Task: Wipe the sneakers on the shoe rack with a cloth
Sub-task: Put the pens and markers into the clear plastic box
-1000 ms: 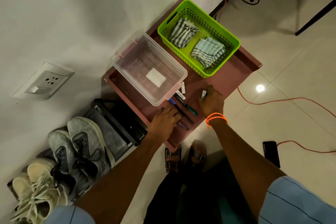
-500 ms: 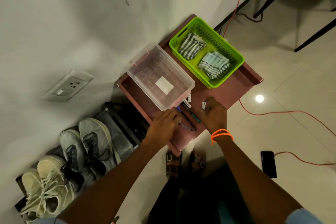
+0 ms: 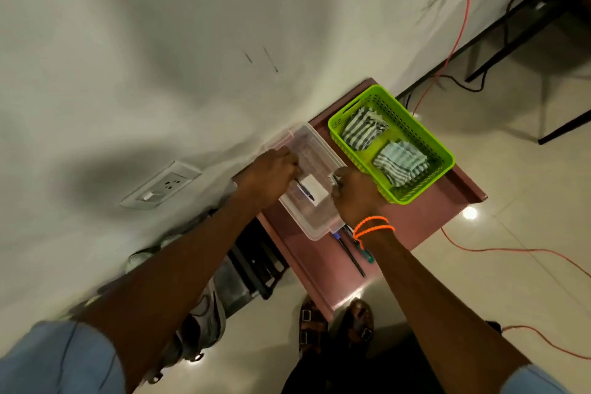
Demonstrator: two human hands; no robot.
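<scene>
A: Grips first. We had the left hand (image 3: 273,169) over the far rim of the clear plastic box (image 3: 315,227), fingers curled, a dark pen (image 3: 305,193) under them inside the box. We read it as pinching the pen, though the contact was blurred.

B: Right hand (image 3: 353,193)?

A: At the box's right wall, fingers curled around something small. We couldn't tell what, so grip closed on an unidentified item. Orange bands on that wrist.

B: Where was the cloth from there?

A: Two striped folded cloths in the green basket (image 3: 443,150), just beside the right hand, up and to its right. The nearer cloth (image 3: 399,163) lay closest; the farther cloth (image 3: 363,131) sat toward the wall. The right hand was clearly nearer.

B: Axis?

A: The basket's long axis ran diagonally along the pink tabletop (image 3: 425,217), from wall to front right corner. The cloths lay in line along it, each a rough square, so no real pointing direction.

B: Sneakers?

A: One grey sneaker (image 3: 204,323) showed low and left under the left forearm, mostly hidden, well apart from both hands. We judged its long axis ran toward the wall, but couldn't tell toe direction. More pens (image 3: 351,253) stayed loose on the tabletop.
</scene>
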